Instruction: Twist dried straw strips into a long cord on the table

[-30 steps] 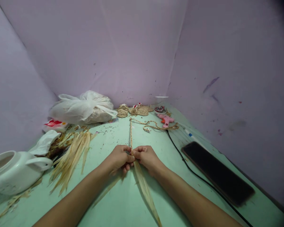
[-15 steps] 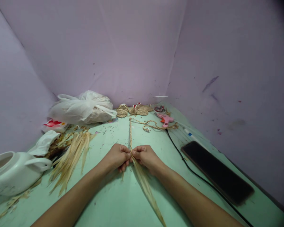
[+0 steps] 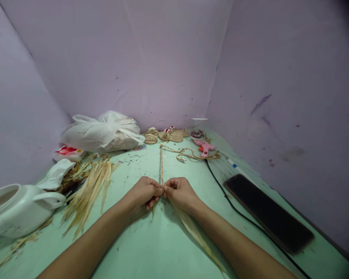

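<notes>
My left hand (image 3: 145, 192) and my right hand (image 3: 178, 191) meet at the middle of the green table (image 3: 151, 248), both pinched on the near end of a thin braided straw cord (image 3: 162, 164). The cord runs straight away from my fingers toward the far wall. Loose dried straw strips (image 3: 196, 232) trail from the pinch toward me, passing under my right forearm. A shorter strip hangs below my left fingers.
A pile of dried straw strips (image 3: 88, 190) lies left, beside a white jug (image 3: 14, 209). A white plastic bag (image 3: 103, 131) and coiled braids (image 3: 165, 136) sit at the back. A pink glue gun (image 3: 204, 147), its black cable (image 3: 241, 215) and a dark phone (image 3: 267, 213) lie right.
The loose strips below my hands have swung rightward, now lying under my right forearm. My hands stay pinched together at nearly the same spot.
</notes>
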`<state>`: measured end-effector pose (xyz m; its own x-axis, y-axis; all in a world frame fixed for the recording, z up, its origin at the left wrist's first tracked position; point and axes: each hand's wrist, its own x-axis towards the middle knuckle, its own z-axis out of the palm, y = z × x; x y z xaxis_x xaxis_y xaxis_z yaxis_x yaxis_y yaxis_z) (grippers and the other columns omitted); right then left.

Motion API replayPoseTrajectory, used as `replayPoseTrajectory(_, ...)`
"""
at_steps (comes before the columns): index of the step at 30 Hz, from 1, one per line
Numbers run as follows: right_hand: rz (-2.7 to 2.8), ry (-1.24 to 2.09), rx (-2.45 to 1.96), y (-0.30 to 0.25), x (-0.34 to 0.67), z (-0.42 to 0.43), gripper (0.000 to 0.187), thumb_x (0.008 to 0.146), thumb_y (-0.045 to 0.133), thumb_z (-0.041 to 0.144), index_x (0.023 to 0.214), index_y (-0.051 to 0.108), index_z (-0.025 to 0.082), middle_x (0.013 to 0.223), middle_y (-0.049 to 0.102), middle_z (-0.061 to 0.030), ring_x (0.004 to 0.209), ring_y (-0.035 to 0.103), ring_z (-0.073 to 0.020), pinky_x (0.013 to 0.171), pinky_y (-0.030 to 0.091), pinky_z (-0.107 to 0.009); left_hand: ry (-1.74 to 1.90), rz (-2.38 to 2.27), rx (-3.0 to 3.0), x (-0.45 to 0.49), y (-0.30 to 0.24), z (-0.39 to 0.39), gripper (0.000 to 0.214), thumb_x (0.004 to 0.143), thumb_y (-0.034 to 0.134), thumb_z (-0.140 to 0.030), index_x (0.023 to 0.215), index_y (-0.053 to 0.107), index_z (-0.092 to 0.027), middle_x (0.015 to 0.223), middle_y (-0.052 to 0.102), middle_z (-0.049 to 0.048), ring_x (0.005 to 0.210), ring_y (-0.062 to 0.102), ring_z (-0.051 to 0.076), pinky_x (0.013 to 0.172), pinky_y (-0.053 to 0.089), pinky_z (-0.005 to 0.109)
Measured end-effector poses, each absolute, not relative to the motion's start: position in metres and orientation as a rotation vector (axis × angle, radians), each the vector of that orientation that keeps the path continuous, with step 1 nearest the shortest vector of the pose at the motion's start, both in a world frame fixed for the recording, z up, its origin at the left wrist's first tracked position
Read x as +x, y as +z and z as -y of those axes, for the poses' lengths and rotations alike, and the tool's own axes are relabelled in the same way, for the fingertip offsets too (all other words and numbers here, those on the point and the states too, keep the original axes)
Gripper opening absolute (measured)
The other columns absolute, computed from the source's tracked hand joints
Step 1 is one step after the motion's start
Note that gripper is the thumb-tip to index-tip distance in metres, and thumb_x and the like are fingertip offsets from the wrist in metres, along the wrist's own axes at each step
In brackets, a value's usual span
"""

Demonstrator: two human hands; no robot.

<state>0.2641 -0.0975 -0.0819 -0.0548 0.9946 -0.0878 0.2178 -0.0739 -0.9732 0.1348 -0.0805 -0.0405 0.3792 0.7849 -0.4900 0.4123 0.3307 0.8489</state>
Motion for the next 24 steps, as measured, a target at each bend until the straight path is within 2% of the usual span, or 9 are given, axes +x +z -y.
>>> replayPoseTrajectory(5, 1.643, 0.92, -1.478, -0.079, 0.265, 0.102, 0.017, 0.069, 0.045, 0.019, 0.059, 0.058, 0.015, 0.054, 0.056, -0.0004, 0.05, 0.044, -0.0091, 0.047, 0.03, -0.019, 0.323, -1.406, 1.336, 0.138, -0.041, 0.08, 0.014, 0.054, 0.045, -0.019, 0.042, 0.039, -0.017, 0.027, 0.027, -0.006, 0.026, 0.022, 0.005, 0.031, 0.013, 0.02)
replayPoseTrajectory(9, 1.858, 0.676, -1.51, -0.073, 0.267, 0.107, 0.017, 0.071, 0.044, 0.017, 0.065, 0.06, 0.016, 0.057, 0.058, -0.0017, 0.052, 0.045, -0.0101, 0.049, 0.028, -0.021, 0.483, -1.367, 1.44, 0.138, -0.054, 0.077, 0.008, 0.047, 0.045, -0.013, 0.041, 0.041, -0.015, 0.033, 0.029, -0.0062, 0.034, 0.022, 0.004, 0.037, 0.013, 0.02)
replayPoseTrajectory(17, 2.052, 0.358, -1.798, -0.052, 0.266, 0.117, 0.018, 0.071, 0.046, 0.02, 0.069, 0.064, 0.017, 0.072, 0.064, -0.0087, 0.063, 0.054, -0.0164, 0.052, 0.027, -0.026, 0.513, -1.389, 1.54, 0.142, -0.059, 0.083, 0.013, 0.051, 0.043, -0.015, 0.039, 0.037, -0.016, 0.035, 0.022, -0.0065, 0.037, 0.017, 0.004, 0.04, 0.009, 0.021)
replayPoseTrajectory(21, 2.052, 0.323, -2.003, -0.036, 0.262, 0.126, 0.02, 0.071, 0.046, 0.022, 0.067, 0.064, 0.016, 0.069, 0.065, -0.0123, 0.06, 0.057, -0.02, 0.049, 0.023, -0.029, 0.565, -1.36, 1.514, 0.147, -0.057, 0.085, 0.012, 0.048, 0.041, -0.012, 0.038, 0.036, -0.016, 0.036, 0.023, -0.0061, 0.039, 0.02, 0.004, 0.039, 0.011, 0.021)
replayPoseTrajectory(24, 2.164, 0.371, -1.942, -0.032, 0.255, 0.134, 0.019, 0.069, 0.046, 0.02, 0.072, 0.065, 0.016, 0.07, 0.066, -0.012, 0.061, 0.057, -0.0205, 0.049, 0.023, -0.029, 0.594, -1.385, 1.306, 0.149, -0.053, 0.088, 0.013, 0.047, 0.041, -0.011, 0.039, 0.033, -0.017, 0.034, 0.021, -0.0069, 0.036, 0.018, 0.004, 0.037, 0.011, 0.02)
